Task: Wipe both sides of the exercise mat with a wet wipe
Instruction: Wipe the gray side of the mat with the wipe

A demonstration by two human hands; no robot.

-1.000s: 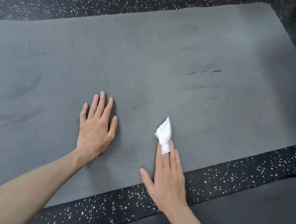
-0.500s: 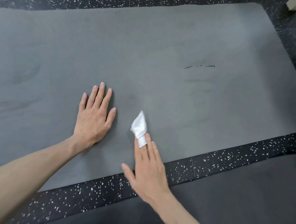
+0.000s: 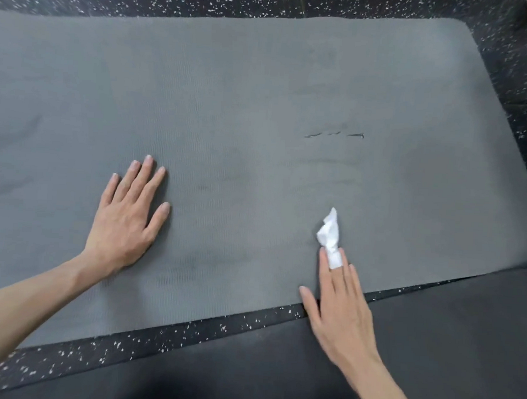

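The exercise mat (image 3: 261, 107) is big and grey. It lies flat on the floor and fills most of the view. Its top has tiny wavy lines all over it. There are a few short dark cuts in a row on the right part of the mat. Some darker smudgy patches show near the middle and close to the front edge. The far right corner is rounded. The wet wipe (image 3: 330, 236) is small and white. It is scrunched up into a long, pointy shape. It sits on the mat near the front edge, on the right side. Its tip points away toward the far side of the mat.
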